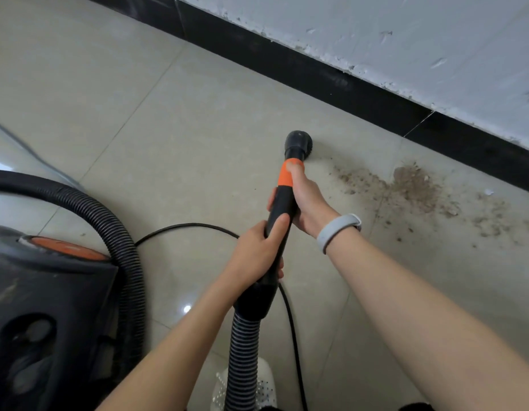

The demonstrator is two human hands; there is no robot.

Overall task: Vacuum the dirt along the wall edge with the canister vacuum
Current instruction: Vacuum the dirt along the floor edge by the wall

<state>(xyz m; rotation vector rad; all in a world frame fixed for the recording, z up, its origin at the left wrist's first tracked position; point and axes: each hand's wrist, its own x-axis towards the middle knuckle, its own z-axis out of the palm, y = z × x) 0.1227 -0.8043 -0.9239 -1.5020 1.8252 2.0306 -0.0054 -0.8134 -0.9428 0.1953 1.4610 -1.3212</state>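
On the beige tiled floor [168, 129] nr the black skirting strip [316, 72], both hands hold the black plastic vacuum wand w/ orange collar [282, 203]. Right hand [307, 203] grips upper section, thumb on the orange band; left hand [257, 250] wraps lower down, fingers [276, 225] curled round the tube. Round black nozzle head [298, 142] sits on the tile, left of the brown dirt scatter [414, 188], not over it yet. Step: approach, suction pass seemingly not begun on this patch. Next prob needs sweeping nozzle right, toward wall edge. Dark grey canister vacuum body [49, 307] cut off at left, ribbed black hose [120, 232] partly out of frame; nozzle underside hidden, on/off state can't tell.
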